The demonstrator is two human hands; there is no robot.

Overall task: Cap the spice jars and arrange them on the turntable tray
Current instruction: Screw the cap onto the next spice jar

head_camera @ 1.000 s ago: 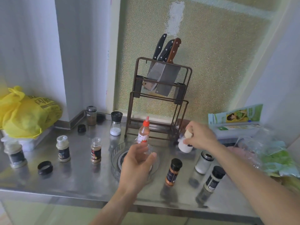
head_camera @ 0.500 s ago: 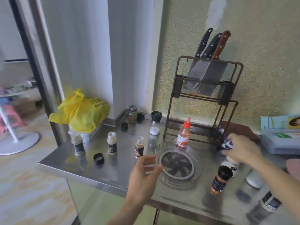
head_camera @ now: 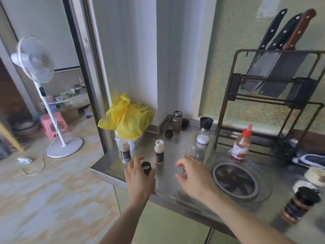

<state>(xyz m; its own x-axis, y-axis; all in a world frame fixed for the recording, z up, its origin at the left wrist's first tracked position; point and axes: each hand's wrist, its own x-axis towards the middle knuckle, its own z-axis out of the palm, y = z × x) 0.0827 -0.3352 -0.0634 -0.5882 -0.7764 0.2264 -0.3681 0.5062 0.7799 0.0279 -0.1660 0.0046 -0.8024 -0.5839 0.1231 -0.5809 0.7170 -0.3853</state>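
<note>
My left hand (head_camera: 139, 176) is closed around a loose black cap (head_camera: 147, 167) near the table's front left edge. My right hand (head_camera: 192, 175) hovers with fingers spread just in front of an uncapped clear jar (head_camera: 190, 149), hiding the jar's lower half. The glass turntable tray (head_camera: 263, 192) lies right of that hand, with a red-capped sauce bottle (head_camera: 241, 145) at its far rim. Two capped jars (head_camera: 159, 152) (head_camera: 125, 152) stand behind my left hand. An orange jar with a black cap (head_camera: 299, 205) stands at the front right, blurred.
A salt grinder (head_camera: 204, 131), a brown jar (head_camera: 176, 120) and another black cap (head_camera: 168, 133) sit at the back. A knife rack (head_camera: 274, 76) stands behind the tray, a yellow bag (head_camera: 128, 117) at the table's left end. A standing fan (head_camera: 35, 67) is on the floor.
The view swung left. My left hand moved left and took hold of the black cap. My right hand crossed from the right side, past the tray, to the uncapped jar.
</note>
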